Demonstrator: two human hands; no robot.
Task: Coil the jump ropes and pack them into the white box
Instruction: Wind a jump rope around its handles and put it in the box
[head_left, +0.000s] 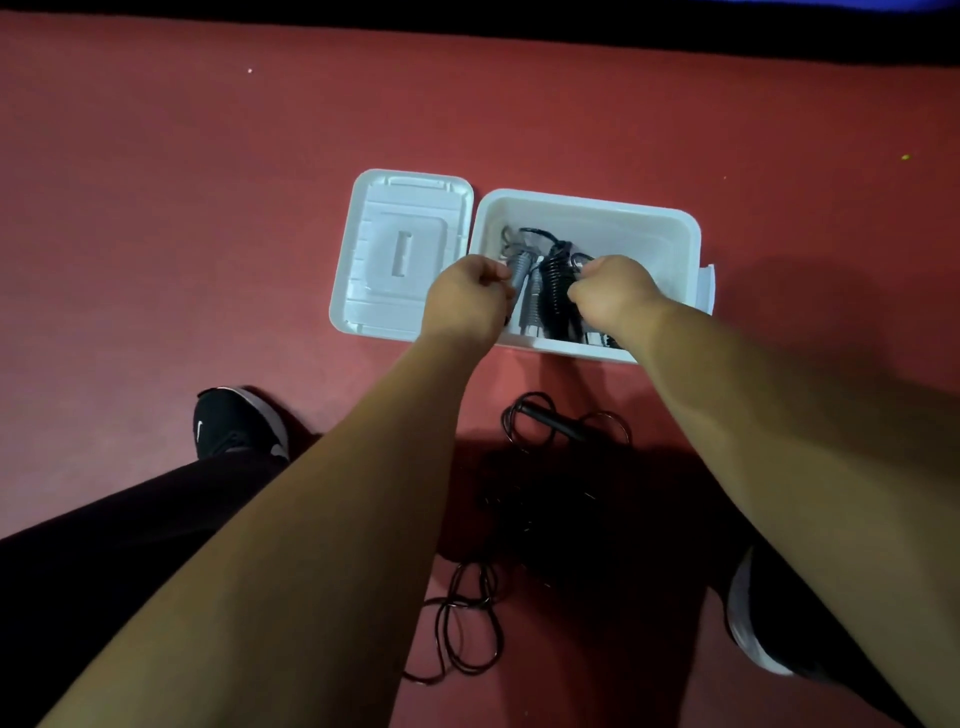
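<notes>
The white box (654, 223) stands open on the red floor, with coiled jump ropes in it. A coiled black rope with grey handles (553, 283) lies at the box's near left. My left hand (467, 301) curls round the grey handle end of that bundle. My right hand (613, 296) grips its black coils from the right. Both hands reach down into the box over its near wall. A loose tangle of black jump ropes (545, 499) lies on the floor between my feet, partly in shadow.
The box's white lid (400, 254) lies upside down, touching the box's left side. My left shoe (234, 421) and right shoe (753, 618) flank the loose ropes. A dark strip runs along the far edge of the red floor.
</notes>
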